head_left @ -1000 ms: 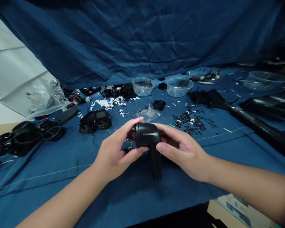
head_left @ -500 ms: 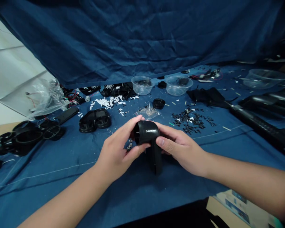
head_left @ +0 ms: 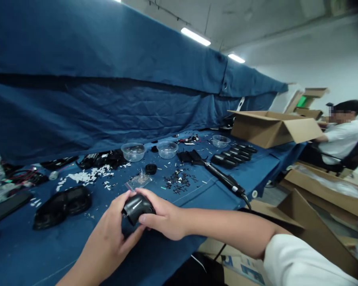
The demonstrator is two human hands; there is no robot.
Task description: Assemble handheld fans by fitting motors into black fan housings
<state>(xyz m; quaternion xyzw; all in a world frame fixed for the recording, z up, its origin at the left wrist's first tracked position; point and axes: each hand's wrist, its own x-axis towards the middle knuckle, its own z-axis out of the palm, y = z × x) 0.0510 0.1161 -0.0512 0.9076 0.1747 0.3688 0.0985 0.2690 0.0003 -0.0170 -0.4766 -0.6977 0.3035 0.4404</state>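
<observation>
Between my hands is a black plastic housing (head_left: 138, 207) with small white lettering and an open round end that faces left. My left hand (head_left: 115, 226) wraps round that open end, thumb below and fingers above. On the right side, my right hand (head_left: 162, 216) grips the housing, its thumb lying across the front. The handle part seen earlier is hidden now. Just beyond my fingertips lies a clear bag (head_left: 139, 180) of tiny metal parts. A small black round cap (head_left: 150, 169) sits behind it, and a pile of small black pieces (head_left: 180, 180) is spread to the right.
Clear plastic bowls (head_left: 133, 152) stand along the blue curtain. White bits (head_left: 89, 174) and a black twin-ring part (head_left: 62, 204) lie left. A corded black tool (head_left: 225, 178), a row of black housings (head_left: 232, 157) and a cardboard box (head_left: 265, 129) are right, where a person (head_left: 343, 135) sits.
My view has swung up and to the right, bringing the box, the row of housings and the person into sight. The housing stays in both hands, its handle now turned out of sight.
</observation>
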